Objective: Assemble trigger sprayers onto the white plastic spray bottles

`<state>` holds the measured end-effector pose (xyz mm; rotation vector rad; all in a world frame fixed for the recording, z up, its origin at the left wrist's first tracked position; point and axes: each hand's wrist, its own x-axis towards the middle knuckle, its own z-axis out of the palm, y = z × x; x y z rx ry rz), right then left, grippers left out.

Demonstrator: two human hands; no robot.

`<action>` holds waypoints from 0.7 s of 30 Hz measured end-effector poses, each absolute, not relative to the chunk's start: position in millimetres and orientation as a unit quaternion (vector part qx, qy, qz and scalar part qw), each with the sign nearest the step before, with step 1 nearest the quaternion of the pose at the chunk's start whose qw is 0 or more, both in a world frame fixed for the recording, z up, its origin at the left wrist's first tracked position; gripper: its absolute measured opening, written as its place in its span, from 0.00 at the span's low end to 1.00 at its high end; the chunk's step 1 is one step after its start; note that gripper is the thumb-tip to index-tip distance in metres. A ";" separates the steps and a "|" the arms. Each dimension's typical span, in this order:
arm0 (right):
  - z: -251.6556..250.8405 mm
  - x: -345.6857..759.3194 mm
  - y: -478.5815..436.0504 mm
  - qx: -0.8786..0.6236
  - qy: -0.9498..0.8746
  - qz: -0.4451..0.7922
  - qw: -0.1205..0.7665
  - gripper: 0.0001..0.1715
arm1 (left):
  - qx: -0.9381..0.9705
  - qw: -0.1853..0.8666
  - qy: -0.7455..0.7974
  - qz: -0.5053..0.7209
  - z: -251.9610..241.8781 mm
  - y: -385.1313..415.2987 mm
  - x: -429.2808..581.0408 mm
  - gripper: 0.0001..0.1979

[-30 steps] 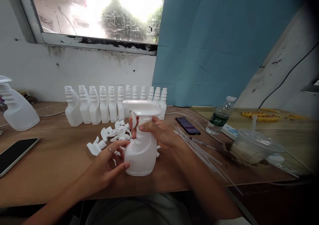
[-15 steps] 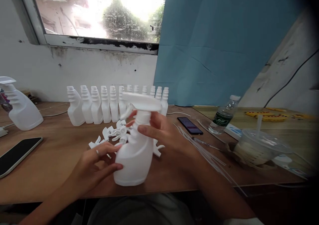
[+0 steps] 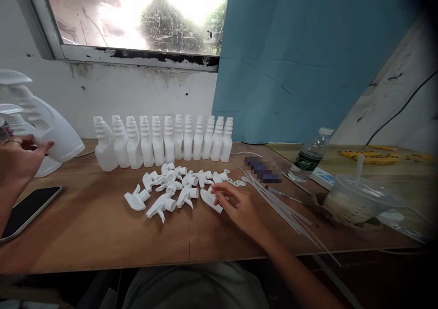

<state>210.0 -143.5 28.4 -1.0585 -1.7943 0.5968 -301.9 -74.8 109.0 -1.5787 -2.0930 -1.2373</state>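
Note:
My left hand (image 3: 15, 163) is at the far left, fingers closed round the base of a white spray bottle (image 3: 48, 124) with its trigger head on, held tilted above the table beside another finished spray bottle (image 3: 13, 126). My right hand (image 3: 237, 204) lies low over the table with fingers spread, its fingertips touching a white trigger head (image 3: 210, 200) at the right edge of a loose pile of trigger heads (image 3: 171, 188). A row of several headless white bottles (image 3: 164, 140) stands behind the pile.
A dark phone (image 3: 29, 208) lies at the front left. Thin white dip tubes (image 3: 280, 206) fan out right of my hand, with small white washers (image 3: 237, 181) nearby. Further right are a water bottle (image 3: 308, 158), a lidded plastic cup (image 3: 359, 199) and a blurred-out dark object (image 3: 263, 170).
The spray bottle left the table centre: my left hand carried it to the far left. My right hand let go of its head and dropped onto the trigger heads.

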 end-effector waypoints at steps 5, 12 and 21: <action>20.6 212.0 -139.3 -0.471 -0.761 0.054 0.443 0.10 | -0.492 0.117 -0.774 -0.381 87.2 -69.0 -311.3 0.18; 17.4 215.7 -140.4 -0.492 -0.760 0.033 0.423 0.09 | -0.481 0.098 -0.792 -0.362 69.9 -63.4 -329.2 0.19; 15.0 224.2 -137.9 -0.509 -0.751 0.012 0.421 0.11 | -0.492 0.123 -0.797 -0.327 56.9 -56.4 -341.9 0.23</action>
